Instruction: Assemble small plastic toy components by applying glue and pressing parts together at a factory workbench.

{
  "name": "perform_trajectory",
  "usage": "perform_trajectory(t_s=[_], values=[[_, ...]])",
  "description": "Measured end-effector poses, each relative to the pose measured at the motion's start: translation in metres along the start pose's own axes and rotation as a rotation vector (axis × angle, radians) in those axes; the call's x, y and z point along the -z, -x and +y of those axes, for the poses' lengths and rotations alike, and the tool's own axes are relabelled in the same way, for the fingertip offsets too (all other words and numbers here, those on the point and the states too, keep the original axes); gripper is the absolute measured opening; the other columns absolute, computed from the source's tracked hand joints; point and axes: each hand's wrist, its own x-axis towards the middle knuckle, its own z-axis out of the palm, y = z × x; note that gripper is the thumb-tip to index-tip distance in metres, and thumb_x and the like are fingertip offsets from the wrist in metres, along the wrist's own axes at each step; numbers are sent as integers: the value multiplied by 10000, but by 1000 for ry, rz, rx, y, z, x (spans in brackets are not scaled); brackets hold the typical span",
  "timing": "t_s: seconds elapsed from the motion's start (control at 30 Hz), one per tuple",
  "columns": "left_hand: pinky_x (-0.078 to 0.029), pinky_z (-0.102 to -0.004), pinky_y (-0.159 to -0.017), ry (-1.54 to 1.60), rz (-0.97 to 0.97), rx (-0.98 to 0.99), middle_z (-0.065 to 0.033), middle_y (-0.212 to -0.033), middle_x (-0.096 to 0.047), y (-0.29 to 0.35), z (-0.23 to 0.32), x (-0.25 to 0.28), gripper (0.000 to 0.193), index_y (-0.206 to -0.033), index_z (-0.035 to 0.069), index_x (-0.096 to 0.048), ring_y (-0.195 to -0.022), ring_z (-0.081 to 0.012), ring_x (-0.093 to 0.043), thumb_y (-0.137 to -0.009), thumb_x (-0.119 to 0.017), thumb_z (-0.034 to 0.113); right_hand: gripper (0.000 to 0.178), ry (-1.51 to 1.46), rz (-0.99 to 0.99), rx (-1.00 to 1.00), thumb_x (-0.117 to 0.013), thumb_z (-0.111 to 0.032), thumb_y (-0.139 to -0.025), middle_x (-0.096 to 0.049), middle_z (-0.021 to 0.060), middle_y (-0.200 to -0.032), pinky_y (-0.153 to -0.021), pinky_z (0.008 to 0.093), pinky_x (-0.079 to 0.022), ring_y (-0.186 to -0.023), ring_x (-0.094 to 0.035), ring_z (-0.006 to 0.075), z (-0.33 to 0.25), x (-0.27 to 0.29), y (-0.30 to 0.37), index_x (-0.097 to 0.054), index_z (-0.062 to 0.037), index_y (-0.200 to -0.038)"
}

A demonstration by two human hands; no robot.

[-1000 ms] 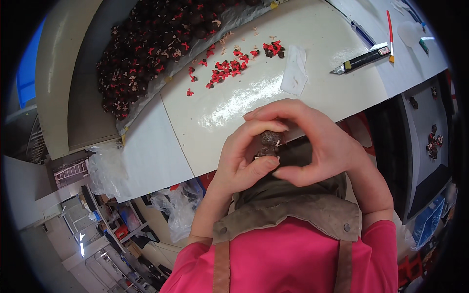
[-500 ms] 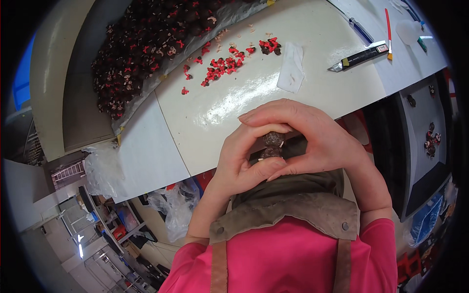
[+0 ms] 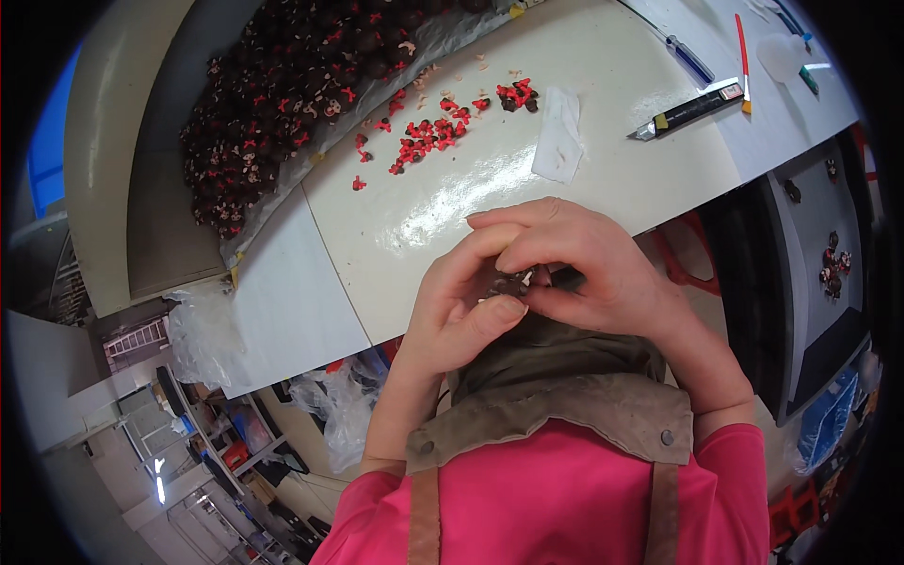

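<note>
In front of my apron, my left hand is closed on a small dark brown figure with whitish bits. Its thumb lies along the near side of the piece. My right hand curls over from the other side, its fingertips and thumb pinching the same figure. Fingers cover much of it, so its full shape is hidden. Beyond the hands, small red and dark brown pieces lie scattered on the pale table, beside a folded white cloth.
A large heap of dark brown, red and pinkish pieces fills a bin at the far left. A utility knife, a screwdriver and a red-handled brush lie far right. A tray holding several figures stands at the right.
The figure has tilted from upright to lying across my fingers. My right fingers have come down and in, and the gap between the hands has narrowed.
</note>
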Motion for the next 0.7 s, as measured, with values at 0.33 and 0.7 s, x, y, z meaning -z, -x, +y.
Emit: perform_trajectory(t_s=[0.33, 0.7], values=[[-387, -291, -891, -83, -5, -21, -86, -1117, -530, -3, 3, -3, 439, -1169, -43, -488, -1007, -159, -499, -838, -630, 207, 402, 91, 81, 200, -648, 119, -624, -615, 173, -1100, -774, 358, -505, -995, -612, 324, 6, 1, -1, -524, -89, -945], [-375, -284, -896, -104, -15, -40, -77, -1119, -524, -3, 4, -1, 449, -1179, -43, -482, -1011, -150, -486, -839, -639, 205, 422, 81, 87, 212, -636, 139, -628, -614, 177, -1091, -790, 363, -502, -996, -613, 324, 5, -1, -2, -518, -91, -961]])
